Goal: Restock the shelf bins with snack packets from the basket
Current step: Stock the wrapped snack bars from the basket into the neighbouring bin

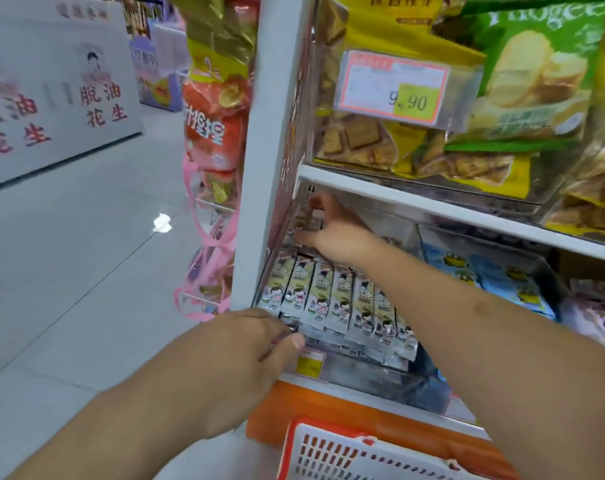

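A person restocks a clear shelf bin [380, 372] in a shop aisle, both bare arms reaching into the middle shelf. Left hand [259, 344]: its fingers [294, 341] curl at the bin's near-left corner, thumb tip on the front lip, apparently pinching the end of the frontmost packet; blur hides exactly what is held. Just beyond those fingers lies the row of snack packets [332, 299], seven or so showing across the top layer, more stacked beneath; each is a slim stick with its long axis running front to back, away from the left fingers and toward the right ones. Right hand [332, 230]: deeper in, at the bin's back-left, fingers spread wide, thumb up, fingertips touching small packets behind the row; whether it grips one cannot be told. The right hand is nearer the back of the stack, the left nearer the front ends, so squaring the row likely falls to both. One white-and-red basket [328, 455] sits below both wrists; its contents are out of view. Two price tags show, one overhead at 9.90 [394, 88].
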Available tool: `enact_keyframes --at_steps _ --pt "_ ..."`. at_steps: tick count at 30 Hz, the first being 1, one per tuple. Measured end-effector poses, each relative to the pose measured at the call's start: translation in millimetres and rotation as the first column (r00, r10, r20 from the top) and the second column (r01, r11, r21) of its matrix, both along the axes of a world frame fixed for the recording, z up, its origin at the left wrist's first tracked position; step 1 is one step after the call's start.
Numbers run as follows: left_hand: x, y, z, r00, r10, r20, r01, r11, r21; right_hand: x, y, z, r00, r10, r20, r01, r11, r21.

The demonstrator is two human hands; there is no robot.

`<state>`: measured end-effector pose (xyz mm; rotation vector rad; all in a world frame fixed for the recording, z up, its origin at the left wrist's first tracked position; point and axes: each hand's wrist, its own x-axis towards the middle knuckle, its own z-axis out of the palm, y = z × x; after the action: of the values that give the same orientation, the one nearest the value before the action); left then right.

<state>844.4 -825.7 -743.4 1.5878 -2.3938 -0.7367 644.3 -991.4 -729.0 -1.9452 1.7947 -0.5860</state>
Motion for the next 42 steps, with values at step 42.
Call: enact_keyframes --at_steps 42 --pt "-84.5 113.8 -240.7 0.906 0.251 0.339 -0.41 0.715 0.566 -131.5 386.8 -350.9 0.988 0.059 -0.145 0.066 0.685 0.726"
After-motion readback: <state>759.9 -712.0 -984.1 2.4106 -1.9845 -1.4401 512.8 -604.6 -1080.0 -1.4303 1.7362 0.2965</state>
